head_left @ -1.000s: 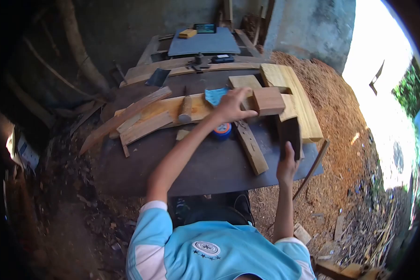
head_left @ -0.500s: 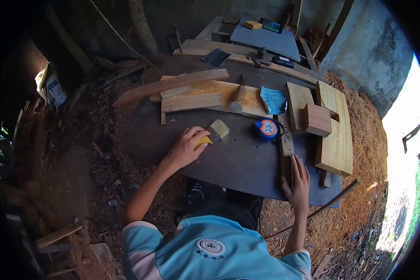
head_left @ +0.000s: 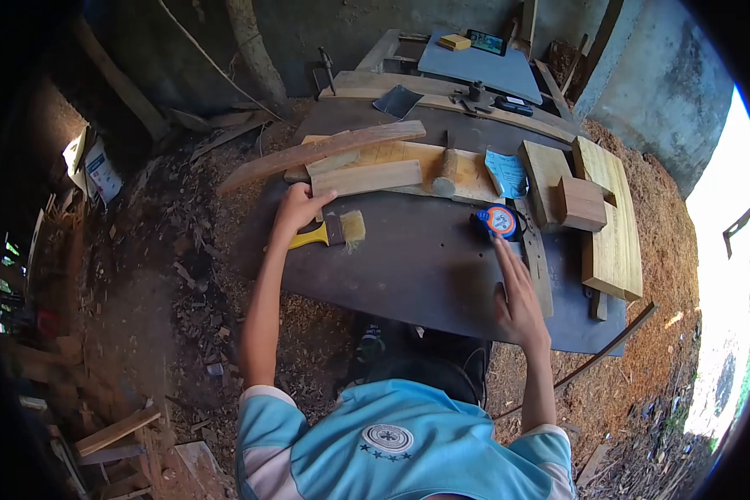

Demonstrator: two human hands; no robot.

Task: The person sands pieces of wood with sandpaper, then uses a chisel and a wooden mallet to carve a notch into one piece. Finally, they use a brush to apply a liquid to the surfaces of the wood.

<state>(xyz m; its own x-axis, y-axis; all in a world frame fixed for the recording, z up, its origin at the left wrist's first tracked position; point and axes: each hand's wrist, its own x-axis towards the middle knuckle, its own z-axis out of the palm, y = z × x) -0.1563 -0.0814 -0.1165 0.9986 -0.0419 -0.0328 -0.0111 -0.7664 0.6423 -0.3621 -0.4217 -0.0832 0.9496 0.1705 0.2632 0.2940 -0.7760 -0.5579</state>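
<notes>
1. Touching the left end of a short, flat, pale-brown wooden board [head_left: 367,178], the left hand [head_left: 295,210] has curved fingers; whether they grip it, I cannot tell
2. Just nearer the body than those fingers, a flat yellow-handled brush with pale bristles [head_left: 335,229] lies on the dark, smooth desk [head_left: 392,279]
3. Straight and released, the right hand's [head_left: 521,307] fingers hold nothing
4. Just beyond their tips sits a round blue-and-orange tape measure [head_left: 501,220]
5. Rightward of them, further off, is a reddish-brown wooden block [head_left: 582,204]
</notes>
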